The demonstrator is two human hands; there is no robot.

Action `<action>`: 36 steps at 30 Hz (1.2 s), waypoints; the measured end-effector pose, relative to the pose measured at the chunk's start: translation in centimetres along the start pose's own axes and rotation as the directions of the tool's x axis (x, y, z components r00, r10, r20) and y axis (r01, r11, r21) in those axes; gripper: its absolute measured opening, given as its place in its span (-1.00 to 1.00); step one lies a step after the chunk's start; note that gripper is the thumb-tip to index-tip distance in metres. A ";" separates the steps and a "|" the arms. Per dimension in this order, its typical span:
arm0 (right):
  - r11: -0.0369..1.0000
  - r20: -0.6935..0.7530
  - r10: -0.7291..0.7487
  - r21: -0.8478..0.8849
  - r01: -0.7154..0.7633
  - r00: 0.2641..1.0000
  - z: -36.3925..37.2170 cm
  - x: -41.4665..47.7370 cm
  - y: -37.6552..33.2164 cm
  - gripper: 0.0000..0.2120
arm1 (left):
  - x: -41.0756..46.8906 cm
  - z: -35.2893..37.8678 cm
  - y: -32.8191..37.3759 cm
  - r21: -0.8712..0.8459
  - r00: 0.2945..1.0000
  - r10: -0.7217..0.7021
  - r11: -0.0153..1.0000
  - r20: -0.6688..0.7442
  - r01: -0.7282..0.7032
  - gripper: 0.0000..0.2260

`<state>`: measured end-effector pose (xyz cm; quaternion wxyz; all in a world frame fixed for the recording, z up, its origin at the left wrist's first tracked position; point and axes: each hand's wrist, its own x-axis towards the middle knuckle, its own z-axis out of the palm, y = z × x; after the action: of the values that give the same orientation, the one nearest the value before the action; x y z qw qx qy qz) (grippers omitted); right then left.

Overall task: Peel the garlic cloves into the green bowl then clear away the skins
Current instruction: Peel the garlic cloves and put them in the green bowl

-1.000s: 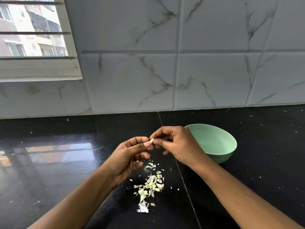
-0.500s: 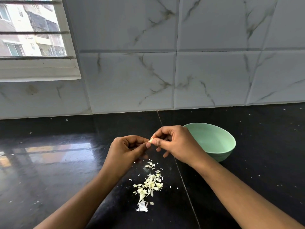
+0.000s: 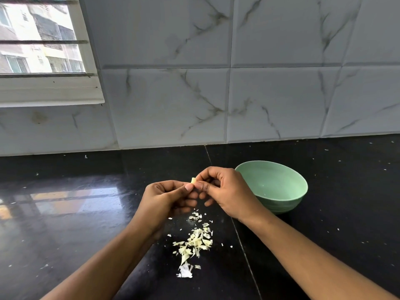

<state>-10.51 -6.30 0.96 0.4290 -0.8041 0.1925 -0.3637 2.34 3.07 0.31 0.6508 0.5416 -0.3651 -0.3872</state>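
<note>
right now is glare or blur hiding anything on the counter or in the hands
Head view: window light throws a glare patch on the black countertop left of the left hand, clear of the garlic skins; the garlic clove pinched by the right hand is small but sharp; wide-angle bends the wall tiles.

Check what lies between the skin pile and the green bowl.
Head view: only black counter, its seam and two stray flecks separate skin pile and green bowl; right hand crosses above.

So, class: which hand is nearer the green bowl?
The right hand, pinching the garlic clove beside the green bowl; the left hand is farther off, on the window side.
</note>
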 end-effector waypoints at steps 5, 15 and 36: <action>0.973 0.014 -0.121 -0.195 0.122 0.993 0.1 0.0 0.5 -0.97 | -0.2 -0.1 0.5 -0.080 0.984 -0.151 0.984 0.095 0.158 -0.90; 0.993 -0.007 0.076 -0.090 -0.076 0.997 0.3 -0.1 0.9 -0.92 | -0.1 -0.3 0.7 -0.086 0.947 -0.231 0.963 0.225 0.255 -0.90; 0.986 -0.016 0.072 -0.152 -0.074 0.997 -0.3 -0.3 -0.4 -0.99 | 0.0 -0.2 0.1 0.147 0.990 -0.127 0.982 0.055 0.118 -0.91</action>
<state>-10.92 -6.03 1.28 0.3783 -0.8252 0.2511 -0.3360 2.57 3.18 0.34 0.5731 0.5958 -0.3786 -0.4162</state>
